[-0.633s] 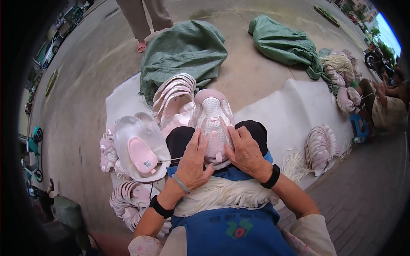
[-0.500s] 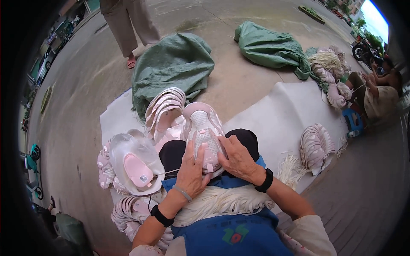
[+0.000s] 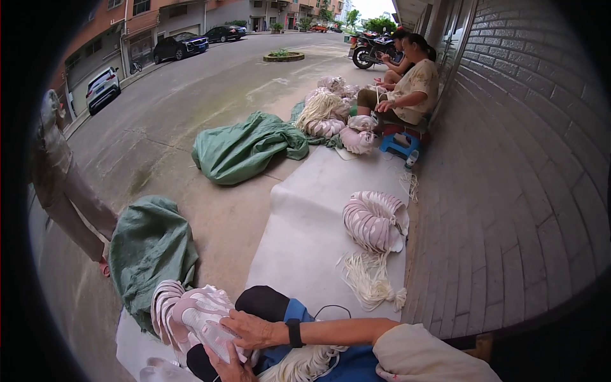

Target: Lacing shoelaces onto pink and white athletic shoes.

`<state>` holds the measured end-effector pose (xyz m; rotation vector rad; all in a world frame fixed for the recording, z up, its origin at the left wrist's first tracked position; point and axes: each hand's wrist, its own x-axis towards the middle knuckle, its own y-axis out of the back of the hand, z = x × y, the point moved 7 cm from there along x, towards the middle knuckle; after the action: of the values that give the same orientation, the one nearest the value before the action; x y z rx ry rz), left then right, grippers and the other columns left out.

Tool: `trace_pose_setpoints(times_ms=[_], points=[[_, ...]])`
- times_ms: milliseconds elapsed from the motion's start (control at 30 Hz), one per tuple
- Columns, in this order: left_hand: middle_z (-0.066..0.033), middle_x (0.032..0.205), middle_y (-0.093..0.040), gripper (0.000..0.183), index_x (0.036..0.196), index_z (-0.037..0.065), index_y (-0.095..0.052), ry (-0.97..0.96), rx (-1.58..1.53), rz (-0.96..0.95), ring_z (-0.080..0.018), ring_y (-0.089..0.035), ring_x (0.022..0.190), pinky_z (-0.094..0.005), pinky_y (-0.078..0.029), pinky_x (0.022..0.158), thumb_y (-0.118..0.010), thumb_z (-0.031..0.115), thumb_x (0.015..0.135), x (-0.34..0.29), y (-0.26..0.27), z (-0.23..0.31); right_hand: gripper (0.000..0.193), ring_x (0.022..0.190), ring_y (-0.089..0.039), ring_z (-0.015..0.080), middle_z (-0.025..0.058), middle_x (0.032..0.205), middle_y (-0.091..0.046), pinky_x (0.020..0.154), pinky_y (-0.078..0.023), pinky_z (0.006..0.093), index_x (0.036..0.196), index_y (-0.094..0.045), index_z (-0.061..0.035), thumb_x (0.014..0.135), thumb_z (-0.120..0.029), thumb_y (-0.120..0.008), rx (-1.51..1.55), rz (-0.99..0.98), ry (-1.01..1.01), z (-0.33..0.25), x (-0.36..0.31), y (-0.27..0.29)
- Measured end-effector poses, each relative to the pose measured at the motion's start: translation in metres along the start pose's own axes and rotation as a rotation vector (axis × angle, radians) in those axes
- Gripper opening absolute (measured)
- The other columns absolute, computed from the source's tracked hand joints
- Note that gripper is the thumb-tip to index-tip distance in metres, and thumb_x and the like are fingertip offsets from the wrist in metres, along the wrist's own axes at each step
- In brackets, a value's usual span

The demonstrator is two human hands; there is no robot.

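A pink and white shoe upper (image 3: pixel 205 320) lies over my knees at the lower left. My right hand (image 3: pixel 249 329) grips its near right side, with the fingers bent over the edge. Just below, my left hand (image 3: pixel 227 366) holds the near end of the same upper, and its wrist is cut off by the lower edge. A fanned stack of pink uppers (image 3: pixel 167 312) stands right beyond the one I hold. White laces (image 3: pixel 305 364) lie in a bundle across my lap on the blue apron (image 3: pixel 356 366).
White sheeting (image 3: pixel 305 235) covers the ground ahead, bearing a curled stack of uppers (image 3: pixel 374 221) and loose laces (image 3: pixel 371 278). Two green sacks (image 3: pixel 153 245) (image 3: pixel 245 148) lie to the left. Seated people (image 3: pixel 414 89) work by uppers near a brick wall (image 3: pixel 496 191); another person (image 3: pixel 70 184) stands left.
The view has swung right and up, bringing the wall, seated people and street into sight. My hands stay on the same upper, now lower left in the picture.
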<state>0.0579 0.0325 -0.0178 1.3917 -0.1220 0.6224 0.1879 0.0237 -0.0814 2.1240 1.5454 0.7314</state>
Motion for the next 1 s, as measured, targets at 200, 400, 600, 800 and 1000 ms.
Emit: trace_pose_setpoints(times_ms=[200, 400, 600, 800, 1000], points=[[-0.0395, 0.146, -0.018, 0.071, 0.144, 0.017, -0.037, 0.164, -0.173, -0.195, -0.0554, -0.028, 0.132, -0.0553, -0.031, 0.106, -0.065, 0.007, 0.079, -0.025, -0.037, -0.025, 0.053, 0.093, -0.053, 0.0402, 0.0228, 0.103, -0.048, 0.083, -0.046, 0.0459, 0.123, -0.045, 0.0015, 0.077, -0.015, -0.066, -0.055, -0.012, -0.011, -0.006, -0.003, -0.001], [-0.0357, 0.147, -0.019, 0.075, 0.141, 0.014, -0.037, 0.076, -0.174, -0.194, -0.0545, -0.026, 0.133, -0.058, -0.027, 0.107, -0.07, 0.021, 0.075, -0.031, -0.044, -0.032, 0.058, 0.094, -0.053, 0.0406, 0.0225, 0.103, -0.049, 0.082, -0.046, 0.0466, 0.126, -0.044, 0.0005, 0.077, -0.018, -0.068, -0.021, -0.041, -0.005, 0.0, -0.007, 0.008], [-0.0383, 0.147, -0.011, 0.081, 0.141, 0.017, -0.033, 0.086, -0.09, -0.149, -0.0558, -0.02, 0.135, -0.0587, -0.024, 0.108, -0.073, 0.019, 0.07, -0.042, -0.055, -0.025, 0.051, 0.092, -0.054, 0.0421, 0.0242, 0.103, -0.05, 0.082, -0.047, 0.048, 0.119, -0.045, 0.0018, 0.077, -0.017, -0.068, -0.129, -0.033, 0.001, -0.01, -0.014, -0.001], [-0.035, 0.148, -0.017, 0.085, 0.144, 0.003, -0.028, 0.256, -0.399, -0.111, -0.0491, -0.022, 0.137, -0.0552, -0.021, 0.111, -0.073, 0.021, 0.073, -0.048, -0.01, -0.05, 0.047, 0.089, -0.055, 0.0345, 0.0208, 0.098, -0.051, 0.077, -0.048, 0.0412, 0.122, -0.046, 0.0016, 0.083, -0.017, -0.065, 0.005, 0.048, 0.133, -0.016, -0.028, 0.018], [-0.0266, 0.15, -0.025, 0.08, 0.142, 0.002, -0.032, 0.142, -0.177, -0.393, -0.0432, -0.029, 0.137, -0.0571, -0.023, 0.109, -0.073, 0.018, 0.075, -0.026, -0.019, -0.029, 0.019, 0.063, -0.06, 0.0121, 0.0078, 0.071, -0.063, 0.06, -0.051, 0.0286, 0.085, -0.066, 0.002, 0.087, -0.016, -0.059, 0.215, 0.268, -0.378, 0.031, -0.076, 0.18]])
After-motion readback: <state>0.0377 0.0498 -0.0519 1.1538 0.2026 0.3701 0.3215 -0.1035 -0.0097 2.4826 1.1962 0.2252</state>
